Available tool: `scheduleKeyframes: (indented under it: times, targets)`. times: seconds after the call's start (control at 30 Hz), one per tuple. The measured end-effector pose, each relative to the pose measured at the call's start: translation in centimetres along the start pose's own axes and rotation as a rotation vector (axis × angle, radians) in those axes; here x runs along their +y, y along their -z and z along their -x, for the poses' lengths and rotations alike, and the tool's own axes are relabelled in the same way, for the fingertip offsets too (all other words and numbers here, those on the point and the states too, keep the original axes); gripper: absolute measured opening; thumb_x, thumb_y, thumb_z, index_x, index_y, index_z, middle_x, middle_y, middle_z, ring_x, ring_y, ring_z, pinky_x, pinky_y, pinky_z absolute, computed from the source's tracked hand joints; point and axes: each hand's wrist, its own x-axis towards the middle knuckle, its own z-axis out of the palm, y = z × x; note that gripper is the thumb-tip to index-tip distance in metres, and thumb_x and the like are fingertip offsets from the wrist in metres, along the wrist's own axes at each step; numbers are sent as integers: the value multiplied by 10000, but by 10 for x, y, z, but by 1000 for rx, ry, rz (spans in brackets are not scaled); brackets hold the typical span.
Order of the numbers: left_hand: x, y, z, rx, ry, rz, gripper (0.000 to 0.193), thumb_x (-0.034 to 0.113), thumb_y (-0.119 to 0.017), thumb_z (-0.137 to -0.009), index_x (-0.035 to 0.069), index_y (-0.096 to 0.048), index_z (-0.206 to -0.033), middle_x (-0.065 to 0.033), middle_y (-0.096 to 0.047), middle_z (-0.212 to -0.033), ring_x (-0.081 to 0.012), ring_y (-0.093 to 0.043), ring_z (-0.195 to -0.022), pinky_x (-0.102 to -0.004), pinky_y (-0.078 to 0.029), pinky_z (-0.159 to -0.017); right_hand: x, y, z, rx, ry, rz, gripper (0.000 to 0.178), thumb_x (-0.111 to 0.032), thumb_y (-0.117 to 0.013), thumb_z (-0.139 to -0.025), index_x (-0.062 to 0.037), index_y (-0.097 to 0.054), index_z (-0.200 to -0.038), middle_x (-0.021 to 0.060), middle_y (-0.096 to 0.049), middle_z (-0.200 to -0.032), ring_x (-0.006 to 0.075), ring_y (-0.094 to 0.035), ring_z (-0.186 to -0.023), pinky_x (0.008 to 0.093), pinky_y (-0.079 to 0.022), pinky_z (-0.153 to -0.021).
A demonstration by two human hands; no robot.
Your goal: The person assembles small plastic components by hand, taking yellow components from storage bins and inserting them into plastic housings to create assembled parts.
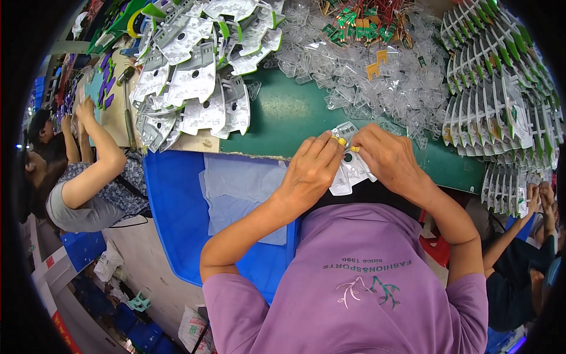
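Note:
Between my two hands, at the front edge of the green table, is a white plastic shell (349, 176) with a round dark hole and a clear or grey upper end. My left hand (313, 168) grips its left side, fingers bent over the top. My right hand (389, 158) pinches at the upper right of the shell; anything small between those fingertips is hidden. Small yellow bands show at fingertips of both hands. Beyond my hands a heap of clear plastic pieces (377, 88) covers the back of the green table (277, 112).
White-and-green shells (191, 79) are piled at the left, and more stand in stacked rows (492, 112) at the right. Green circuit boards with red wires (359, 26) lie at the back. A blue bin (177, 236) sits below the table edge. Other people work at both sides.

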Motion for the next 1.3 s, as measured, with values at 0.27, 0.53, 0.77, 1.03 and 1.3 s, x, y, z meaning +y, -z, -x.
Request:
scheduleKeyframes:
  times: [0.27, 0.53, 0.77, 1.03, 1.3]
  targets:
    - [-1, -25, 12, 293, 200, 370, 500, -58, -790, -705, 3, -623, -1173, -120, -680, -1048, -293, -640, -971, -398, -496, -829, -11, 18, 15, -42, -42, -1, 243, -75, -704, -774, -6, -650, -1002, 117, -556, -941, 292, -636, -801, 407, -518, -660]
    - [-11, -13, -2, 9, 113, 488, 704, -69, -654, -806, 92, -424, -1452, -64, -690, -1029, -275, -561, -947, -374, -410, -823, -19, 27, 20, -29, -70, -60, 272, -55, -699, -778, 17, -681, -1040, 141, -609, -1011, 295, -658, -825, 390, -536, -692]
    - [-7, -13, 0, 30, 116, 492, 725, -53, -643, -816, 97, -385, -1477, -45, -699, -1076, -264, -555, -925, -378, -397, -827, -31, 18, 38, 91, 8, -208, 303, 89, -688, -747, -9, -688, -1034, 117, -669, -920, 273, -660, -769, 327, -544, -667]
    - [-12, -10, 4, 18, 156, 540, 704, -52, -600, -853, 80, -347, -1498, -52, -692, -1096, -263, -536, -968, -383, -383, -857, -38, -12, 42, 136, 98, 170, 298, -4, -731, -673, -22, -688, -967, 73, -628, -913, 208, -619, -705, 336, -508, -596]
    - [-10, -21, -10, 8, 134, 596, 625, -68, -539, -863, 36, -400, -1464, -83, -688, -1116, -278, -524, -975, -399, -380, -888, -16, -1, 70, 280, -352, -140, 292, -12, -670, -758, -41, -615, -1044, 111, -627, -805, 250, -636, -677, 351, -504, -567]
